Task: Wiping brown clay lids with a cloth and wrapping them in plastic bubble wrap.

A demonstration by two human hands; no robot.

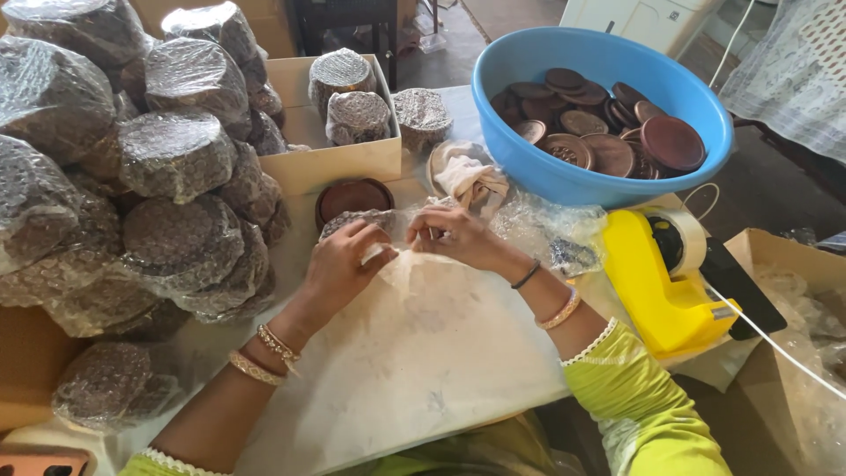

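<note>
My left hand (339,264) and my right hand (458,236) meet over a sheet of clear bubble wrap (538,225) on the white table (414,353). Both pinch the edge of the wrap, which covers a round brown disc stack (352,220) just beyond my fingers. An unwrapped brown wooden dish (352,196) lies right behind it. Bangles ring both wrists, and lime green sleeves show at the bottom.
A tall pile of bubble-wrapped round bundles (150,167) fills the left. A cardboard box (335,159) holds more bundles. A blue basin (608,167) of brown dishes stands at the back right, a crumpled cloth (471,176) beside it. A yellow tape dispenser (661,282) sits at the right.
</note>
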